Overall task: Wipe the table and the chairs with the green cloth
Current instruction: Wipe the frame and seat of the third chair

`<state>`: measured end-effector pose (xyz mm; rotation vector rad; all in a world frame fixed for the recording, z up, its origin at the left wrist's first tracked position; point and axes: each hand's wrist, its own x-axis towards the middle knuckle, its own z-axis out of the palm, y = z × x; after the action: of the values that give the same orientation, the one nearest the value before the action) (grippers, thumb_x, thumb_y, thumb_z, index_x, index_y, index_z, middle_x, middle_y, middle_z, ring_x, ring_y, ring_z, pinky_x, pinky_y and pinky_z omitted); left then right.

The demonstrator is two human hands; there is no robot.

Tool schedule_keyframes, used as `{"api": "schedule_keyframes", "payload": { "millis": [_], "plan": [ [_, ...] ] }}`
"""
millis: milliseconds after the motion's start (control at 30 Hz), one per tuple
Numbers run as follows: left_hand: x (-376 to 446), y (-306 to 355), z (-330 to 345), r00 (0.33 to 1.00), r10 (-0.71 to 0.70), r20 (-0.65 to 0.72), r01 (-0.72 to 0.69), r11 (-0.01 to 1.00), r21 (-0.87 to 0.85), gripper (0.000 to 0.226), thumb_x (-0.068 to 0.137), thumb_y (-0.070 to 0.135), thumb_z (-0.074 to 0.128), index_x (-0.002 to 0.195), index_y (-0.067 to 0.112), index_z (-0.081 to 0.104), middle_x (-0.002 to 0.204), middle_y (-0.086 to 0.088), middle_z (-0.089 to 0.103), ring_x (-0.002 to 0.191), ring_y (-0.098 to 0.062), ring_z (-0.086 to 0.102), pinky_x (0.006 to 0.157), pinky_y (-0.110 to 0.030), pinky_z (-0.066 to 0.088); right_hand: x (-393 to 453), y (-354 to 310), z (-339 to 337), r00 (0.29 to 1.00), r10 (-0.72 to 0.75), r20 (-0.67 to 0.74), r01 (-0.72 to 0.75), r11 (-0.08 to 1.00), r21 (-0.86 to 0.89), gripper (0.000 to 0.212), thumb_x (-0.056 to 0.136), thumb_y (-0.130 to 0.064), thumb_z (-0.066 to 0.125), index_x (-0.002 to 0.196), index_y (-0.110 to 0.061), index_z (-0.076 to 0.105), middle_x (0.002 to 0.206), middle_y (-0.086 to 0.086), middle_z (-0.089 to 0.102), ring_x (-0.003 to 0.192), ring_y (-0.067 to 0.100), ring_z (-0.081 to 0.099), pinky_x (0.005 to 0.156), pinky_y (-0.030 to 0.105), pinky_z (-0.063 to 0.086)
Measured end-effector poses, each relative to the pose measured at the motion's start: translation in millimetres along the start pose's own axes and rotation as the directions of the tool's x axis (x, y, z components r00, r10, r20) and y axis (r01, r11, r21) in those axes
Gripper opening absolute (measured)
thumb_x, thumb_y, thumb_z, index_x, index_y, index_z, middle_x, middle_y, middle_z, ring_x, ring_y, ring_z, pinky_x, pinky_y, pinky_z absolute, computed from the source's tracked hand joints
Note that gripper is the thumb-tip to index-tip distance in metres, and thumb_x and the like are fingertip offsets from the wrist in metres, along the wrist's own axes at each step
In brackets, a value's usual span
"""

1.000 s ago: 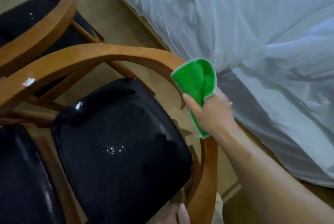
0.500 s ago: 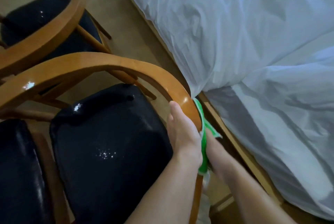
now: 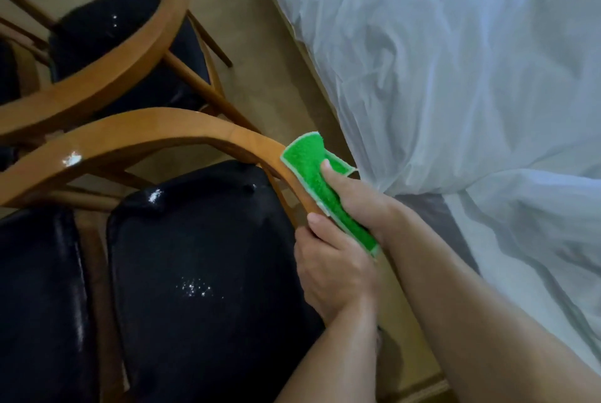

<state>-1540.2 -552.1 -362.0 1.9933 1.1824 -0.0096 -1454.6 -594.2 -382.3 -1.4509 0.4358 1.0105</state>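
The green cloth (image 3: 310, 175) lies folded over the right end of the curved wooden back rail (image 3: 162, 139) of the nearest chair, above its black padded seat (image 3: 201, 272). My right hand (image 3: 361, 204) grips the cloth against the rail, thumb on top of the cloth. My left hand (image 3: 335, 272) holds the same rail just below the cloth, fingers curled round the wood.
A second chair (image 3: 130, 54) with a black seat stands behind at the upper left, and another black seat (image 3: 35, 298) sits at the lower left. A bed with a white sheet (image 3: 455, 77) fills the right side. Beige floor (image 3: 276, 83) runs between chairs and bed.
The cloth has slid up the rail and now shows broadly on top of it. My right hand moved up with it, and my left hand dropped lower on the rail.
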Motion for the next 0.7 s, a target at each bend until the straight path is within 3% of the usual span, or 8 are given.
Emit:
{"api": "schedule_keyframes", "payload": {
  "millis": [67,133,233,300,400,467,600,700],
  "plan": [
    [-0.2,0.7,0.0,1.000,0.005,-0.005,-0.005,1.000,0.016,0.061,0.087,0.062,0.009,0.091,0.025,0.057,0.089,0.000,0.063,0.085,-0.025,0.061,0.071,-0.042,0.049,7.0,-17.8,6.6,0.997,-0.063,0.036,0.062,0.998,0.006,0.059,0.091,-0.067,0.040,0.087,-0.015,0.067,0.068,-0.002,0.071,0.061,0.011,0.066,0.062,0.027,0.051],
    [-0.2,1.7,0.8,1.000,0.000,-0.010,0.000,1.000,0.026,0.059,0.087,0.061,0.009,0.089,0.025,0.055,0.088,0.000,0.063,0.084,-0.025,0.061,0.071,-0.042,0.049,4.9,-25.0,9.7,0.993,-0.113,0.033,0.112,0.993,0.039,0.058,0.091,-0.067,0.042,0.085,-0.016,0.068,0.064,-0.004,0.070,0.055,0.009,0.065,0.056,0.024,0.046],
    [-2.8,2.7,0.7,0.999,0.014,-0.039,-0.012,0.999,0.038,0.055,0.089,0.059,0.012,0.090,0.025,0.055,0.089,0.001,0.062,0.083,-0.024,0.061,0.064,-0.037,0.044,-3.3,-14.7,9.4,0.997,-0.049,-0.063,0.052,0.997,0.053,0.051,0.095,-0.060,0.042,0.081,-0.017,0.064,0.060,-0.007,0.069,0.050,0.002,0.063,0.049,0.017,0.045],
    [-4.6,3.9,-0.9,0.999,0.028,-0.037,-0.026,0.998,0.055,0.053,0.090,0.057,0.014,0.090,0.025,0.056,0.087,0.003,0.062,0.080,-0.022,0.060,0.061,-0.035,0.042,-20.1,-1.5,6.5,0.993,0.005,-0.116,-0.011,0.999,-0.051,0.046,0.099,-0.053,0.038,0.081,-0.019,0.063,0.067,-0.006,0.068,0.057,0.001,0.064,0.055,0.015,0.046],
    [-7.6,5.2,-4.0,0.998,0.062,-0.022,-0.060,0.997,0.056,0.050,0.090,0.057,0.014,0.084,0.027,0.053,0.081,0.007,0.058,0.075,-0.015,0.058,0.059,-0.033,0.043,-51.5,16.9,-2.3,0.994,0.092,-0.050,-0.099,0.983,-0.152,0.045,0.103,-0.044,0.033,0.092,-0.016,0.066,0.089,0.006,0.068,0.085,0.017,0.064,0.086,0.035,0.050],
    [-7.7,2.7,-4.9,0.997,0.075,-0.004,-0.075,0.996,0.049,0.047,0.092,0.056,0.014,0.082,0.028,0.051,0.079,0.009,0.056,0.074,-0.013,0.056,0.060,-0.034,0.044,-66.9,16.7,-2.5,0.996,0.076,-0.035,-0.082,0.967,-0.242,0.043,0.104,-0.038,0.034,0.110,-0.010,0.066,0.104,0.012,0.068,0.099,0.025,0.064,0.096,0.041,0.048],
    [-3.9,-2.0,-4.8,0.995,0.011,0.103,-0.018,0.997,0.070,0.021,0.094,0.052,0.041,0.088,0.033,0.047,0.086,0.011,0.055,0.080,-0.011,0.058,0.070,-0.038,0.052,-70.2,-5.2,6.8,0.993,-0.080,-0.085,0.030,0.878,-0.479,0.026,0.101,-0.039,0.041,0.098,-0.021,0.059,0.089,-0.005,0.064,0.083,0.008,0.061,0.076,0.026,0.047],
    [-1.0,-2.1,-7.1,0.987,-0.048,0.152,0.041,0.998,0.048,0.018,0.089,0.052,0.048,0.095,0.035,0.047,0.093,0.010,0.057,0.088,-0.015,0.058,0.076,-0.039,0.051,-50.6,-22.8,14.2,0.991,-0.129,-0.043,0.063,0.713,-0.698,0.031,0.100,-0.039,0.043,0.111,-0.011,0.051,0.095,0.001,0.062,0.085,0.017,0.060,0.076,0.031,0.044]
  ]
}}
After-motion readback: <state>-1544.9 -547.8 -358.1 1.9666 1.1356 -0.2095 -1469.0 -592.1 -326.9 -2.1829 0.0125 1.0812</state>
